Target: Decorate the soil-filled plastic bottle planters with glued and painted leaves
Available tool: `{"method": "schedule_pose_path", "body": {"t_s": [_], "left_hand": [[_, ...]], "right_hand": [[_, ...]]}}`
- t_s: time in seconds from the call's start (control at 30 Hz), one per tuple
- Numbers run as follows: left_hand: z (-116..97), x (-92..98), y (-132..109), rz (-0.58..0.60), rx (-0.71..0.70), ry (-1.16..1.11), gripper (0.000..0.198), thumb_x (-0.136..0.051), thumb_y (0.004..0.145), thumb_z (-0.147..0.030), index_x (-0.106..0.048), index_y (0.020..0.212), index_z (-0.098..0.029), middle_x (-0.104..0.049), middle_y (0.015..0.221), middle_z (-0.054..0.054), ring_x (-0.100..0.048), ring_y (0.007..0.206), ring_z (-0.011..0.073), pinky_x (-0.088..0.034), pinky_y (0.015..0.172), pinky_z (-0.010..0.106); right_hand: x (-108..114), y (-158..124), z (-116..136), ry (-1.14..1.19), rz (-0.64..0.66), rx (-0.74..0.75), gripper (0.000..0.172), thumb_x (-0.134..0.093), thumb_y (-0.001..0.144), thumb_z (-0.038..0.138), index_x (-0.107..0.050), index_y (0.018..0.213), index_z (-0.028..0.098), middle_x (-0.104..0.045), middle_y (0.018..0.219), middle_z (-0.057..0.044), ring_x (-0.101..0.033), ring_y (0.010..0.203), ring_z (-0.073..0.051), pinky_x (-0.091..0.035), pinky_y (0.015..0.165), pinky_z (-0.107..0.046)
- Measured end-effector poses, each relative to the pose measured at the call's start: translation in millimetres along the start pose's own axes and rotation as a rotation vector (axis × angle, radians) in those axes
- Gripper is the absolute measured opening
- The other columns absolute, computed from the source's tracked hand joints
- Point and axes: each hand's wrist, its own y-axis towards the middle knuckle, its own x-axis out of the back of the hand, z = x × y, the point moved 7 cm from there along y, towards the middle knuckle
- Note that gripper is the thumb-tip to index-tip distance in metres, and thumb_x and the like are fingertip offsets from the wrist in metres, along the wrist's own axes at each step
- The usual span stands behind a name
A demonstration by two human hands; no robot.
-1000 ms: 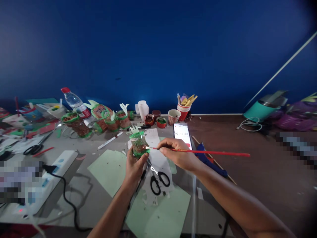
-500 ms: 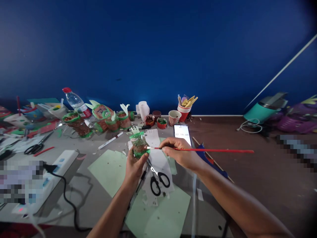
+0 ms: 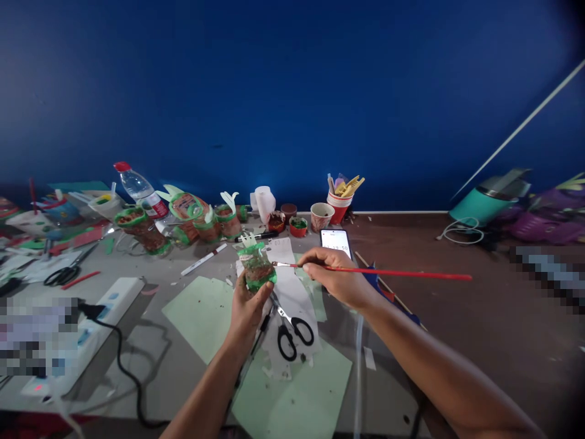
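Observation:
My left hand is wrapped round the lower part of a small clear plastic cup with green edges and brown paint on its side. Pinched in my right hand is a long red paintbrush, its handle stretching out to the right. The brush tip is at the cup's right side; whether it touches cannot be made out. Under my hands lie black-handled scissors on white paper. Behind the cup stand a red pot of green paint and a pot of brown paint.
A phone with a running timer lies beyond my right hand. Painted containers and a tilted water bottle stand at the back left. A power strip with a black cable is at left. Green paper sheets lie in front.
The brush tip has moved slightly up along the cup's right side, and my right hand has risen a little. The cup stays in my left hand.

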Motion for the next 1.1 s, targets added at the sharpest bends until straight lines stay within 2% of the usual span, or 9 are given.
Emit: {"method": "schedule_pose_path", "body": {"t_s": [0.2,0.4,0.5,0.63,0.77,0.97,1.1], "left_hand": [[6.1,4.1,0.4,-0.035,0.025,-0.022,0.056,-0.078,0.064,-0.037,-0.056,0.111,-0.017,-0.067,0.105,0.009,-0.062,0.096,0.0229,-0.048,0.080,0.031],[9.3,6.3,2.3,-0.021,0.024,-0.006,0.048,-0.075,0.068,-0.037,-0.058,0.109,-0.018,-0.066,0.106,0.008,-0.062,0.094,0.0198,-0.047,0.080,0.029],[7.5,8.8,3.2,-0.058,0.015,0.030,0.044,-0.075,0.067,-0.038,-0.061,0.104,-0.018,-0.067,0.102,0.007,-0.062,0.088,0.0184,-0.047,0.076,0.028],[11.6,9.9,4.6,-0.048,0.024,0.004,0.042,-0.073,0.069,-0.039,-0.060,0.105,-0.020,-0.067,0.095,0.004,-0.062,0.078,0.0146,-0.048,0.073,0.026],[14.6,11.9,5.4,-0.047,0.025,-0.024,0.046,-0.072,0.071,-0.039,-0.059,0.111,-0.021,-0.066,0.098,0.004,-0.062,0.081,0.0144,-0.048,0.077,0.028],[6.0,8.5,5.7,-0.039,0.015,-0.014,0.049,-0.073,0.067,-0.044,-0.059,0.108,-0.021,-0.066,0.100,0.005,-0.064,0.080,0.0161,-0.049,0.080,0.032],[1.2,11.1,8.3,-0.074,-0.007,0.090,0.044,-0.074,0.066,-0.043,-0.061,0.101,-0.019,-0.066,0.092,0.004,-0.062,0.073,0.0151,-0.047,0.068,0.027]], "right_hand": [[12.0,-1.0,5.3,0.085,-0.058,0.013,0.014,-0.056,0.075,0.026,-0.065,0.081,0.016,-0.049,0.059,0.004,-0.038,0.051,-0.008,-0.027,0.048,-0.023],[15.6,-2.1,10.0,0.129,-0.068,0.071,0.013,-0.056,0.076,0.024,-0.065,0.080,0.016,-0.049,0.060,0.003,-0.034,0.050,-0.007,-0.024,0.046,-0.022],[15.5,-3.0,11.4,0.160,-0.050,0.073,0.015,-0.057,0.077,0.028,-0.065,0.082,0.016,-0.048,0.059,0.003,-0.034,0.050,-0.008,-0.024,0.045,-0.022],[13.0,-3.1,13.8,0.190,-0.002,0.086,0.019,-0.060,0.079,0.034,-0.065,0.083,0.016,-0.049,0.059,0.003,-0.036,0.050,-0.008,-0.025,0.046,-0.023],[12.9,-2.6,18.1,0.216,0.020,0.108,0.018,-0.060,0.079,0.034,-0.064,0.080,0.016,-0.051,0.060,0.003,-0.038,0.051,-0.008,-0.027,0.047,-0.023],[18.9,-5.4,25.4,0.231,0.017,0.122,0.020,-0.059,0.079,0.035,-0.064,0.083,0.017,-0.052,0.061,0.002,-0.038,0.051,-0.008,-0.027,0.047,-0.023],[23.4,-8.0,28.4,0.251,0.011,0.137,0.023,-0.060,0.079,0.038,-0.065,0.084,0.016,-0.053,0.061,0.002,-0.038,0.050,-0.009,-0.027,0.047,-0.023]]}}
